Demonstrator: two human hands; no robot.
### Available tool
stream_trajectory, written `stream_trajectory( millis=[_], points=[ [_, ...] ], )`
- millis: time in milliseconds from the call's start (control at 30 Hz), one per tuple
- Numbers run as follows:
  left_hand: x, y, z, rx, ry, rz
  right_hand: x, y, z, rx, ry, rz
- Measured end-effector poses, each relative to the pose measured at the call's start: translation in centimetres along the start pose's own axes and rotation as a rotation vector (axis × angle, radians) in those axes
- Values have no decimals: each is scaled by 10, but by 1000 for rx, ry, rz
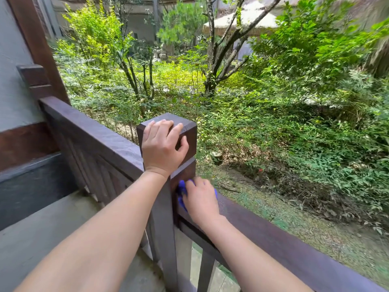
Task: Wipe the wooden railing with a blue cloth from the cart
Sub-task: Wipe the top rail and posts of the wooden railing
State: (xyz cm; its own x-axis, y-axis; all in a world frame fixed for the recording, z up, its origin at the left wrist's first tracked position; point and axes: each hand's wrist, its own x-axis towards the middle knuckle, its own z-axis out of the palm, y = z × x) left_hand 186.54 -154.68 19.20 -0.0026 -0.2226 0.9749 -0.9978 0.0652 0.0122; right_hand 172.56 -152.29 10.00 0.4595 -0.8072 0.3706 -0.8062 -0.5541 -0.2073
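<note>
A dark wooden railing [294, 241] runs from the lower right up to a square corner post [189, 133], then on to the left wall as a second rail [94, 133]. My left hand [162, 148] grips the top of the post, fingers over its cap and thumb on its right face. My right hand [201, 200] presses a blue cloth [181, 193] against the rail top where it meets the post. Only the cloth's edges show around my fingers. The cart is out of view.
Balusters [205, 268] stand below the rail over a grey concrete floor [42, 234]. A wall with dark wood trim [35, 45] rises at the left. Beyond the railing the ground drops into dense shrubs and trees [212, 66].
</note>
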Motion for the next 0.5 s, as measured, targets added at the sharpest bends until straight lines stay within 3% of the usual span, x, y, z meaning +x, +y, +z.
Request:
stream_trajectory(
  millis=[100, 200, 333, 500],
  points=[
    [-1, -1, 1, 3, 12, 7, -30, 18, -2, 41, -39, -348],
    [-1, 0, 1, 8, 9, 2, -8, 29, -11, 68, -152, -193],
    [-1, 1, -1, 3, 1, 12, 22, 5, -3, 89, -73, 116],
    [-1, -1, 0, 0, 6, 7, -17, 25, 4, 74, -69, -220]
  ],
)
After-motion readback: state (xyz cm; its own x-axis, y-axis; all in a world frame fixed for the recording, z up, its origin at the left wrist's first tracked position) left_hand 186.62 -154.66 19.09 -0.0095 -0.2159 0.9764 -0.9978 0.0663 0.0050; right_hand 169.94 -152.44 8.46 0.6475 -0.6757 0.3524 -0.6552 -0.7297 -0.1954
